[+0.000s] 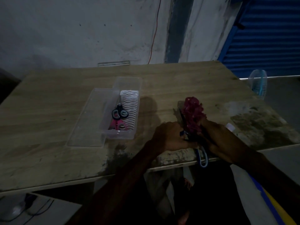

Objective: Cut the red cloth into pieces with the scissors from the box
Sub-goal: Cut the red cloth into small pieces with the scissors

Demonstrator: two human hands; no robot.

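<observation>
A bunched red cloth (193, 114) stands upright above the wooden table (48, 127), near its front edge. My right hand (217, 138) grips the cloth's lower end. My left hand (170, 137) holds the blue-handled scissors (202, 158) near their middle. The dark blade rises along the cloth's left side and one handle loop hangs below my hands. Left of my hands sits the clear plastic box (138, 88), open. Inside it lie black-handled scissors (119, 113) and pink-handled scissors (120, 126). The scene is dim, so finger detail is hard to make out.
The box's clear lid (89, 122) lies on the table against its left side. A white wavy-patterned item (130, 104) fills the box's right half. A small white object (230, 127) sits right of my right hand. A fan (258, 85) stands beyond the table's right edge.
</observation>
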